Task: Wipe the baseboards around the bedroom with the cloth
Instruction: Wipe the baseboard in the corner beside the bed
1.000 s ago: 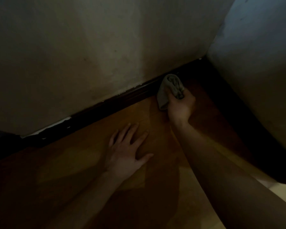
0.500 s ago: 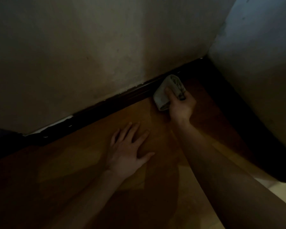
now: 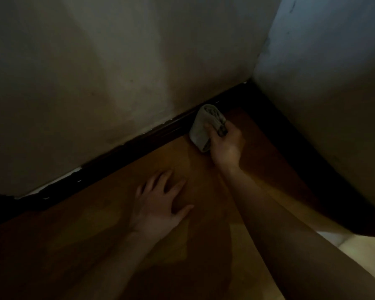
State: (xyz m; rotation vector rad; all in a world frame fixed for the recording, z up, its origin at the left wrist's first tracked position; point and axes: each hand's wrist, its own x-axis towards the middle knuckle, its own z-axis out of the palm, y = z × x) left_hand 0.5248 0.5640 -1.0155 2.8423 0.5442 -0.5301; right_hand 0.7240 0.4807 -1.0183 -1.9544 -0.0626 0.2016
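Cloth (image 3: 200, 128) has slid slightly left along baseboard (image 3: 139, 146); right hand (image 3: 225, 144) grips it, left hand (image 3: 158, 204) flat, open on floor (image 3: 95, 224). Risk: dim corner gets missed.

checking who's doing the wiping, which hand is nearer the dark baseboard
Right. The right hand presses the bunched cloth against the baseboard near the corner. The left hand lies flat on the wooden floor, well short of it.

Dim corner. Wood floor (image 3: 108, 224), orange-brown, smooth, partly in shadow. 2 plaster walls meet at right: main wall (image 3: 117, 72) grey-beige; side wall (image 3: 333, 72) bluish near its top.
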